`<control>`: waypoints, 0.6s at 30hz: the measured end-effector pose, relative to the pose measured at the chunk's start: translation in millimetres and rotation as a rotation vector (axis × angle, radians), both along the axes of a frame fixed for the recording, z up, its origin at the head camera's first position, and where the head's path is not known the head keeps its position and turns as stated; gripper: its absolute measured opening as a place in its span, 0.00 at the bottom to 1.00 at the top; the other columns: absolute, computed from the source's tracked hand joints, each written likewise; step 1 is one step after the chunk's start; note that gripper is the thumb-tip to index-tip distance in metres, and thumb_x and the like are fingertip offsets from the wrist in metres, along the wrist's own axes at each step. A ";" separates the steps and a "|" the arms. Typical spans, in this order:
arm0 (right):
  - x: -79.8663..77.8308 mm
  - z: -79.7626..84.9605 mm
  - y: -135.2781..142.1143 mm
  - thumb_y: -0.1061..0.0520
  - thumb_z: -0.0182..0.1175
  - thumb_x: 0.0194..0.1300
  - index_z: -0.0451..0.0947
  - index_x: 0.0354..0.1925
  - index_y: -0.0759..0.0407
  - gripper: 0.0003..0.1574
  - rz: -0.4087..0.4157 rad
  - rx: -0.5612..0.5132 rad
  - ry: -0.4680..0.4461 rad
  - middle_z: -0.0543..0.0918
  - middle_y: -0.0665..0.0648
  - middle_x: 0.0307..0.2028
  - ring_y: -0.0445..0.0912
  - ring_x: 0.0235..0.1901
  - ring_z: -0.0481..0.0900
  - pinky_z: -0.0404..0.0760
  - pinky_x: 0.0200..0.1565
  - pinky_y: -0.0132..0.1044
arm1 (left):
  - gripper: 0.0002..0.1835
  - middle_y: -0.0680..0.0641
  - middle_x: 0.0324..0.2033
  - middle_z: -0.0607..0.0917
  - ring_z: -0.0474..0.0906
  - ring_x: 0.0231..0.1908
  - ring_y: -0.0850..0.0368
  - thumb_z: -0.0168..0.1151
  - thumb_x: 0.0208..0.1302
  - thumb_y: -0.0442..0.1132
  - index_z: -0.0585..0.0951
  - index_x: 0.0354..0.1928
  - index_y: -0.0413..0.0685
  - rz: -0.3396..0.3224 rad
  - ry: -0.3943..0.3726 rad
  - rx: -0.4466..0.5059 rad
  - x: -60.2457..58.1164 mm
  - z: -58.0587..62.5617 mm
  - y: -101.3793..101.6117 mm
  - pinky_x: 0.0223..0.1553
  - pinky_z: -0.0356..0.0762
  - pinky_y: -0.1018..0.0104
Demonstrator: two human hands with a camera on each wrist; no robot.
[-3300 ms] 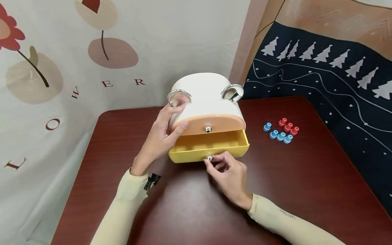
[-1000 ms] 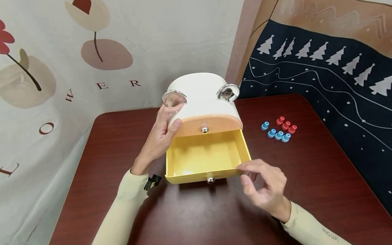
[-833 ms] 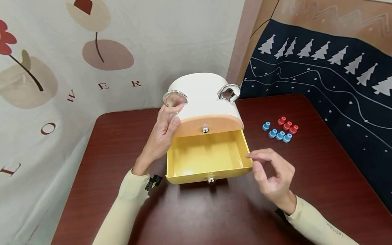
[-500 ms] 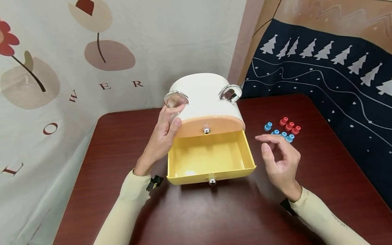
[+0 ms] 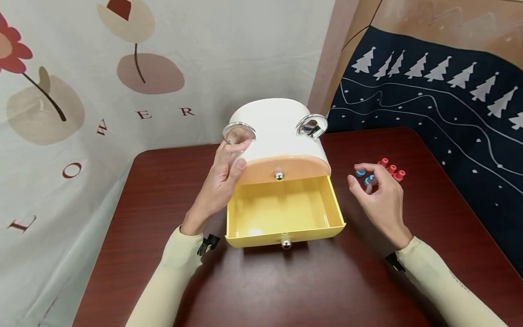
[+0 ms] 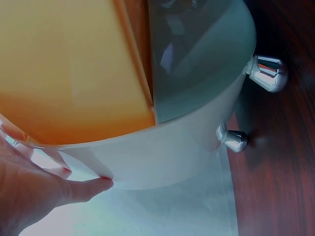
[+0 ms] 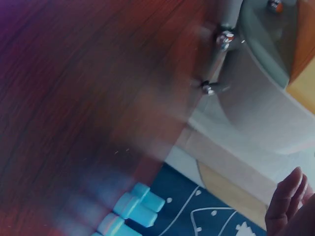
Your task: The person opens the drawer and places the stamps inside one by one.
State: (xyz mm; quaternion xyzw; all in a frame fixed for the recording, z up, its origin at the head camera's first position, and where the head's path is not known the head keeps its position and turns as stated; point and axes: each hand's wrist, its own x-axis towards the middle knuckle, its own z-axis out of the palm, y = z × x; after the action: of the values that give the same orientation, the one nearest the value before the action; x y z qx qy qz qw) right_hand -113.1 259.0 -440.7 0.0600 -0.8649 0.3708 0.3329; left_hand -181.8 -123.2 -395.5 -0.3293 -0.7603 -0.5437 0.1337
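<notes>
Left hand point(image 5: 216, 184), fingers extended, steadies white cabinet point(image 5: 273, 122), yellow drawer point(image 5: 286, 237) out between both hands; right hand point(image 5: 385, 200), empty, thumb and fingers parted, hovers near blue pieces point(image 5: 360, 173), suggesting a pick-up step calling for a pinch.

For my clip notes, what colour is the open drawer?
Yellow; the drawer shows best in the head view.

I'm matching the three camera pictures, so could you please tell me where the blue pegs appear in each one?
Head: the blue pegs lie right of centre, partly hidden behind the right hand.
Left wrist: not in it.
Right wrist: at the bottom edge, left of centre.
Shared landmark: the white drawer box, visible in all three views.
</notes>
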 end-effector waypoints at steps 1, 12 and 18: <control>-0.6 -0.7 1.7 0.55 0.78 0.64 0.89 0.56 0.56 0.22 -0.013 0.002 -0.024 0.79 0.48 0.30 0.39 0.26 0.71 0.66 0.31 0.26 | 0.24 0.42 0.74 0.72 0.60 0.76 0.52 0.49 0.89 0.50 0.75 0.74 0.43 -0.002 -0.003 0.000 0.0 -0.1 0.2 0.73 0.58 0.47; -15.6 -11.4 21.6 0.44 0.76 0.69 0.85 0.59 0.57 0.27 -0.101 0.062 -0.238 0.86 0.61 0.38 0.45 0.30 0.75 0.72 0.32 0.31 | 0.24 0.43 0.74 0.72 0.60 0.75 0.51 0.51 0.88 0.49 0.75 0.75 0.44 -0.006 0.006 -0.001 -0.2 0.0 -0.4 0.74 0.57 0.48; -27.1 -19.5 37.9 0.44 0.73 0.71 0.83 0.58 0.62 0.29 -0.099 0.115 -0.318 0.88 0.66 0.46 0.55 0.38 0.80 0.76 0.40 0.50 | 0.24 0.43 0.74 0.73 0.60 0.76 0.51 0.51 0.88 0.49 0.75 0.75 0.44 0.004 0.007 -0.002 -0.3 -1.1 -0.7 0.74 0.57 0.47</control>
State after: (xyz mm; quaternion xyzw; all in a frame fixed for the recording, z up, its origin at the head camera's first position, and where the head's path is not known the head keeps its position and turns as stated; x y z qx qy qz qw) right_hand -140.2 296.9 -460.2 -0.0230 -0.9284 0.3086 0.2059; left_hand -182.1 -123.9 -396.6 -0.3298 -0.7612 -0.5413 0.1371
